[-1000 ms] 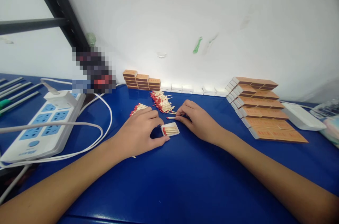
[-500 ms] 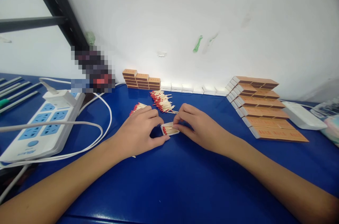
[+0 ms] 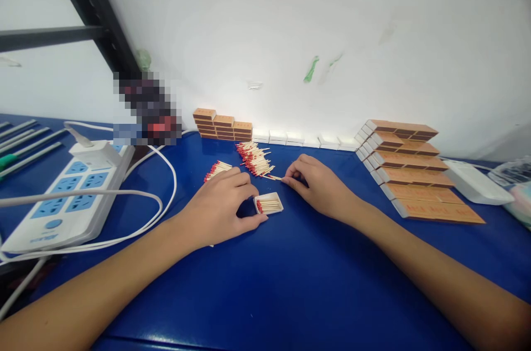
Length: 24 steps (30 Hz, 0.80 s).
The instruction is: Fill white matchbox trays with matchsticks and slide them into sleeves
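Observation:
A small white matchbox tray [image 3: 279, 197] with several red-tipped matches in it lies on the blue table. My left hand [image 3: 226, 204] grips the tray's left end between thumb and fingers. To the right, my right hand [image 3: 305, 178] pinches the tail end of a match [image 3: 274, 177] at the edge of a loose match pile [image 3: 254, 158]. A second match pile [image 3: 218, 169] lies partly hidden behind my left hand.
Stacked brown matchboxes [image 3: 224, 125] stand by the wall, beside a row of white trays [image 3: 294, 139]. Stepped matchbox stacks [image 3: 415, 171] rise at the right, near a white device [image 3: 477, 182]. A power strip [image 3: 70, 196] with cables and metal rods [image 3: 31, 143] are on the left.
My right hand has moved from the tray up and right to a match by the pile. More of the tray shows now, while my left hand stays at it.

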Each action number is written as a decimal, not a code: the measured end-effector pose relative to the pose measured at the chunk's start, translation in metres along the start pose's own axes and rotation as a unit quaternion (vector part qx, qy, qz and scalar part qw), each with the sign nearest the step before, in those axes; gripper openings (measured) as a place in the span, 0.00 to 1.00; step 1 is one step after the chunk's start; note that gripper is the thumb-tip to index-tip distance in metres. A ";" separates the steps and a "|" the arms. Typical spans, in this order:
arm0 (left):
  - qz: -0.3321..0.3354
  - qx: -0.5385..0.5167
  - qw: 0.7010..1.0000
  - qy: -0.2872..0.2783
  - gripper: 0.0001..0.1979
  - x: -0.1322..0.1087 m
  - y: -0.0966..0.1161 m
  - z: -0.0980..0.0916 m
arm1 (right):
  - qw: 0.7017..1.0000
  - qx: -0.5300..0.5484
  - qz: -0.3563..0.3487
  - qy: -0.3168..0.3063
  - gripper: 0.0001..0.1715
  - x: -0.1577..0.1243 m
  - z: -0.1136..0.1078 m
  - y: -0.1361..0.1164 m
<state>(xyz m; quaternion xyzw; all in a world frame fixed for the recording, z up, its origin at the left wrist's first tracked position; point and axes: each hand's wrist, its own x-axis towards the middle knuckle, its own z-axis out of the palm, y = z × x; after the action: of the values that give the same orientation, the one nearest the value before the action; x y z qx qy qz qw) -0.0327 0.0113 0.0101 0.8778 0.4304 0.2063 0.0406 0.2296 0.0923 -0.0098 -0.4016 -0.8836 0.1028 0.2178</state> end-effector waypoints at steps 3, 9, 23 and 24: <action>0.001 0.001 1.000 0.000 0.14 0.000 0.000 0.000 | 1.000 -0.007 -0.004 -0.012 0.08 -0.001 -0.002 0.001; -0.003 0.009 1.000 0.007 0.14 -0.001 0.000 -0.001 | 1.000 -0.002 -0.013 -0.010 0.07 -0.004 -0.016 -0.003; -0.001 -0.004 1.000 -0.002 0.13 0.000 0.005 -0.003 | 0.993 0.107 -0.030 -0.044 0.05 -0.009 -0.007 -0.044; -0.002 -0.004 1.000 -0.005 0.13 0.000 0.005 -0.003 | 0.993 0.116 -0.014 -0.024 0.06 -0.006 -0.003 -0.040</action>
<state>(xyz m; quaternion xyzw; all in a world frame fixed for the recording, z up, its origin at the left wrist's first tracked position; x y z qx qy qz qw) -0.0306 0.0080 0.0142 0.8777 0.4313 0.2034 0.0473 0.2075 0.0614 0.0056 -0.3585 -0.8763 0.2112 0.2428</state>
